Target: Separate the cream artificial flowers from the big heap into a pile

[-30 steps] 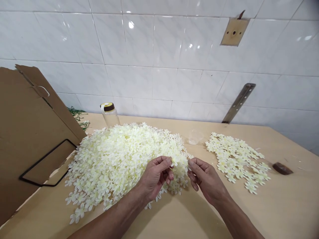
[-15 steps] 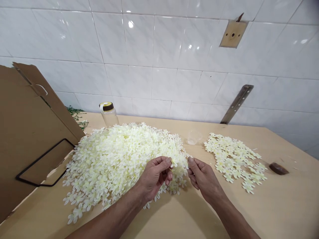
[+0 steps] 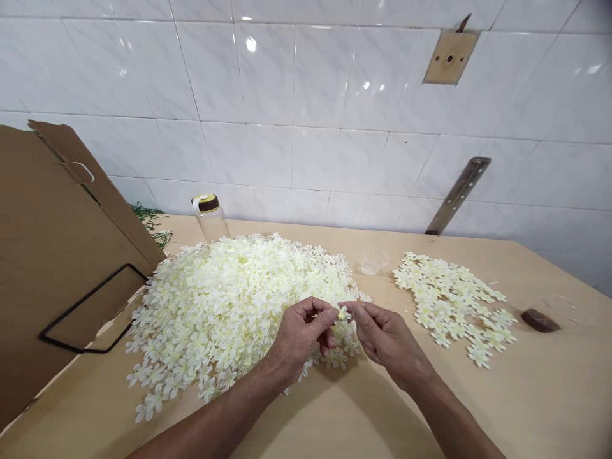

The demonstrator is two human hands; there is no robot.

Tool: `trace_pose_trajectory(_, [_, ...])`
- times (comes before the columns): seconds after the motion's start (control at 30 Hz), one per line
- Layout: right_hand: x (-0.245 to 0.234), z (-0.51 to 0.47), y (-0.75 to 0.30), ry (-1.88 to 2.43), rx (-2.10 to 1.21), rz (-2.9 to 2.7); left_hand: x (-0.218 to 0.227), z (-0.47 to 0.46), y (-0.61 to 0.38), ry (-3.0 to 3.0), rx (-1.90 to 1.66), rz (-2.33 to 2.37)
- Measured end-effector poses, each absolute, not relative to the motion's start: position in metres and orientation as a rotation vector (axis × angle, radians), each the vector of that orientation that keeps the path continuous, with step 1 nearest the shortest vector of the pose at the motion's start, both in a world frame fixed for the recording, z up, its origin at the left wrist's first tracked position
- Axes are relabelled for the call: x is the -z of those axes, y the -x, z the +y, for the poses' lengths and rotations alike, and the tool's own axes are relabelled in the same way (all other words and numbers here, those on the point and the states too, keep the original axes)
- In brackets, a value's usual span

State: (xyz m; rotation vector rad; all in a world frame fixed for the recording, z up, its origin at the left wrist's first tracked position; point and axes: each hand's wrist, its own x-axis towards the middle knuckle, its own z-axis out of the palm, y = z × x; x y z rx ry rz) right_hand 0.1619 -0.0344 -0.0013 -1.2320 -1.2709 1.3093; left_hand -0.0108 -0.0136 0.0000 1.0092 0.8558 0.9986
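Observation:
A small pale-yellow artificial flower (image 3: 343, 313) is pinched between the thumb and forefinger of my left hand (image 3: 303, 331). My right hand (image 3: 385, 335) comes in from the other side, its fingers closed and its forefinger tip right at the flower's edge. Whether something small sits in the right fingertips is hidden. Beneath and behind the left hand spreads a large heap of loose flowers (image 3: 234, 290) of the same kind. A smaller, flatter spread of flowers (image 3: 452, 299) lies on the table right of my right hand.
A cardboard box (image 3: 62, 255) stands at the left, with a black wire frame (image 3: 86, 299) against it. Behind the heap are a lidded clear bottle (image 3: 210, 217) and a clear plastic cup (image 3: 373, 261). A dark brown object (image 3: 540, 320) lies right, and a metal bracket (image 3: 459, 196) leans at the wall.
My left hand has moved slightly right with the flower, and the gap between my hands has closed. The right fingertips are now at the flower. The view has shifted a little.

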Motion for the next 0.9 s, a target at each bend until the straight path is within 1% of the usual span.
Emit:
trace_pose_trajectory(0.07, [0.001,-0.036,-0.160,1.197,-1.380,-1.302,0.001,-0.015,0.010,-1.061,-0.996,0.885])
trace_pose_trajectory(0.27, [0.005,-0.034,-0.161,1.294,-1.228,-1.318,0.012,-0.016,0.006,-1.145,-1.032,0.933])
trace_pose_trajectory(0.43, [0.005,-0.036,-0.163,1.314,-1.210,-1.364,0.012,-0.017,0.006,-1.150,-1.007,0.919])
trace_pose_trajectory(0.77, [0.006,-0.037,-0.160,1.311,-1.272,-1.298,0.006,-0.018,0.007,-0.898,-0.832,0.677])
trace_pose_trajectory(0.9, [0.006,-0.036,-0.160,1.311,-1.299,-1.286,0.007,-0.017,0.010,-0.874,-0.825,0.661])
